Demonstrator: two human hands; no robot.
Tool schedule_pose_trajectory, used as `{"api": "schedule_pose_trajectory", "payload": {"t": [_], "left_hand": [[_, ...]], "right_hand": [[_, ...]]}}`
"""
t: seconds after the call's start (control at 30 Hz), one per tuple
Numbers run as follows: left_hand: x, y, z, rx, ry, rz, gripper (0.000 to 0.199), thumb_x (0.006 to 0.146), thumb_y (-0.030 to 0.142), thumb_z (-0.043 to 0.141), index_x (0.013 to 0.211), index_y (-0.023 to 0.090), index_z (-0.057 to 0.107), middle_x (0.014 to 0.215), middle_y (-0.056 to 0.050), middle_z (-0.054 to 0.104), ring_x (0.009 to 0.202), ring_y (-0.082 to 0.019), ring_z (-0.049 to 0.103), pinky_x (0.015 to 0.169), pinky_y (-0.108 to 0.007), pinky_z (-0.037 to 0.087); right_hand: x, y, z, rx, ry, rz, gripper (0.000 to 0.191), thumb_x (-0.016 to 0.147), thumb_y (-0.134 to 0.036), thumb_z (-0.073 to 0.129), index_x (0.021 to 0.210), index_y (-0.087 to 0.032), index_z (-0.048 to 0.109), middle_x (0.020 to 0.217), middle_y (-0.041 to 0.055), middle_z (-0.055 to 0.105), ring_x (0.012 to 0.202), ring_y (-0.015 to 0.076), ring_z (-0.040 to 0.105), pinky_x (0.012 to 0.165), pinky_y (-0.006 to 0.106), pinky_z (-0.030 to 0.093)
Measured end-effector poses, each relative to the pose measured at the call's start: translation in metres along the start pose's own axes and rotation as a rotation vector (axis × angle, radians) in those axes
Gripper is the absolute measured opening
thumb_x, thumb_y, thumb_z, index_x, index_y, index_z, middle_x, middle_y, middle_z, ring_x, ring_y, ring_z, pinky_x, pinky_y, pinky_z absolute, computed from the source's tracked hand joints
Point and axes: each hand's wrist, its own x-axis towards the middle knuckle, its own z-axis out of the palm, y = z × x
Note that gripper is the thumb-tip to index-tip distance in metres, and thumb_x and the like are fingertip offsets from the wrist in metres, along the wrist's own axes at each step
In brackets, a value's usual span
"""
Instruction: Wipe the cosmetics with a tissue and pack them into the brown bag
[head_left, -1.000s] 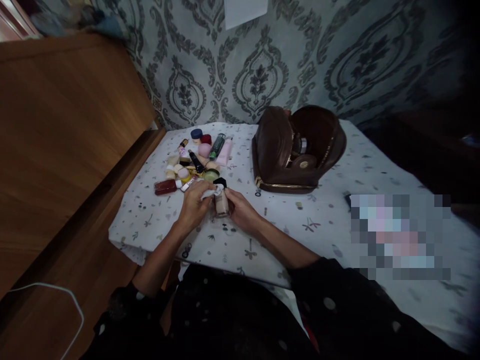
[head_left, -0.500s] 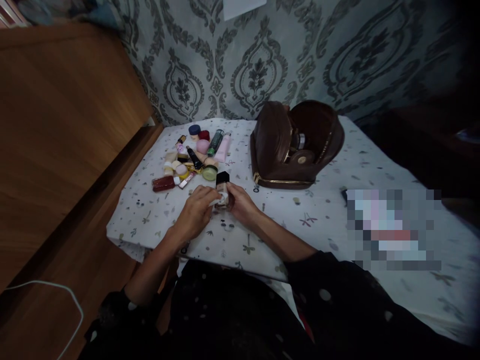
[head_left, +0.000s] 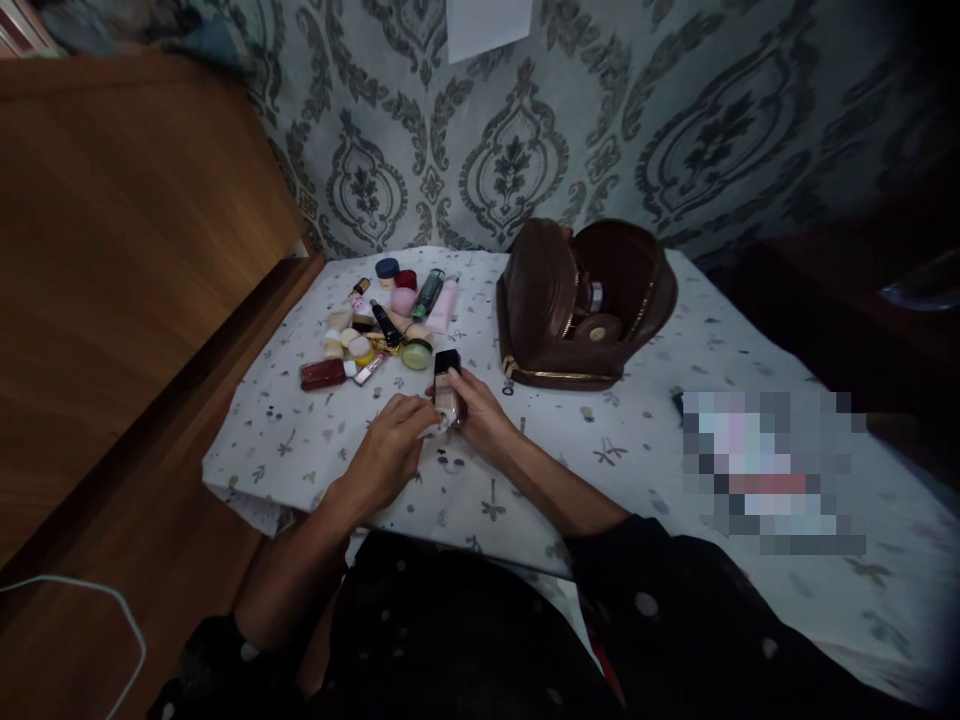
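Observation:
My right hand [head_left: 482, 412] is closed around a small foundation bottle [head_left: 447, 385] with a black cap and a beige body, held over the near part of the table. A white wipe or tissue [head_left: 435, 428] is pinched in my left hand [head_left: 397, 440] and pressed against the lower part of the bottle. Just beyond the hands lie several cosmetics, among them a green-lidded jar [head_left: 416, 353], a black tube [head_left: 386, 324], a pink tube [head_left: 443, 305] and a dark red bottle [head_left: 323, 374].
A brown zippered cosmetic bag [head_left: 536, 300] stands open at the back, with a few items inside. A pixelated flat object [head_left: 772, 470] lies at the right on the patterned tablecloth [head_left: 540, 470]. A wooden cabinet [head_left: 135, 220] borders the left side; a white cable [head_left: 112, 590] hangs below.
The bottle has tilted a little, and the left hand with the white wipe has shifted slightly down its body. The whole view has moved slightly.

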Motion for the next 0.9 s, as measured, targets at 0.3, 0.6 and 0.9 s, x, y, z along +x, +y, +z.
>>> {"api": "schedule_pose_trajectory", "payload": {"t": [0.3,0.6,0.9], "left_hand": [[0.006,-0.009,0.000,0.019,0.037,-0.084,0.037,0.078,-0.004,0.045,0.100,0.021,0.061,0.100,-0.007,0.065,0.097,-0.023,0.057,0.086,-0.038,0.050],[0.026,-0.035,-0.005,-0.087,0.254,-0.246,0.022,0.079,0.006,0.054,0.093,0.020,0.066,0.092,-0.005,0.069,0.092,-0.023,0.063,0.084,-0.035,0.049],[0.030,-0.046,0.006,-0.208,0.315,-0.379,0.017,0.080,0.016,0.060,0.095,0.019,0.066,0.096,-0.004,0.070,0.092,-0.022,0.064,0.085,-0.034,0.047]], "right_hand": [[-0.005,0.003,0.005,-0.022,-0.029,0.002,0.043,0.064,-0.052,0.081,0.084,-0.022,0.056,0.066,-0.0070,0.061,0.058,0.0109,0.056,0.053,0.022,0.045],[-0.006,0.005,0.004,-0.012,-0.070,0.090,0.035,0.067,-0.043,0.081,0.088,-0.021,0.063,0.071,-0.0031,0.065,0.059,0.0133,0.059,0.054,0.026,0.050],[0.000,0.007,-0.003,0.092,-0.035,0.171,0.019,0.080,-0.034,0.071,0.080,-0.016,0.064,0.067,0.0010,0.066,0.056,0.0132,0.060,0.046,0.023,0.048]]}}
